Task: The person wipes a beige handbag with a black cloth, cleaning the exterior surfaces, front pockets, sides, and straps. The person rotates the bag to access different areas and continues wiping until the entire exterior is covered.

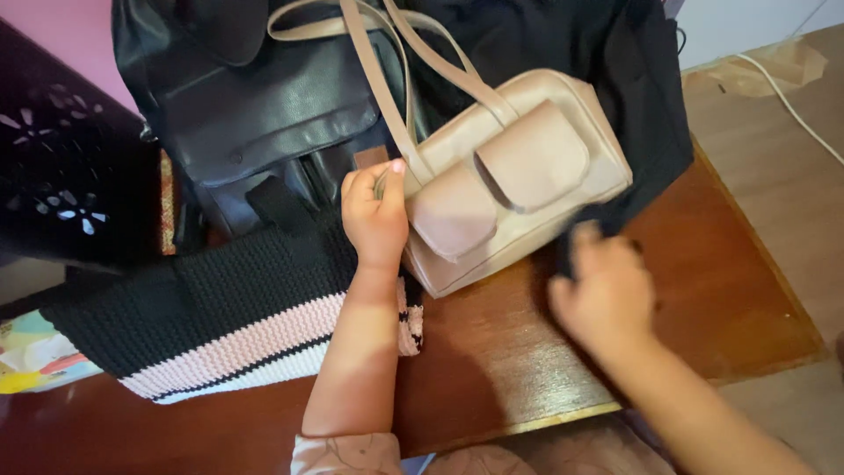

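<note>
A beige handbag (519,176) with two flap pockets and long straps lies on the brown wooden table (703,308), leaning on dark bags behind it. My left hand (376,215) grips the bag's left end near the zipper pull and strap base. Blurred, my right hand (605,295) closes on the corner of a black cloth bag (607,70) just under the handbag's right end. A black, pink and white knitted bag (220,317) lies under my left forearm.
A black leather backpack (264,97) stands at the back left. A dark perforated basket (61,158) is at the far left. A white cable (791,101) runs over the floor at the right. The table's edge runs along the right and front.
</note>
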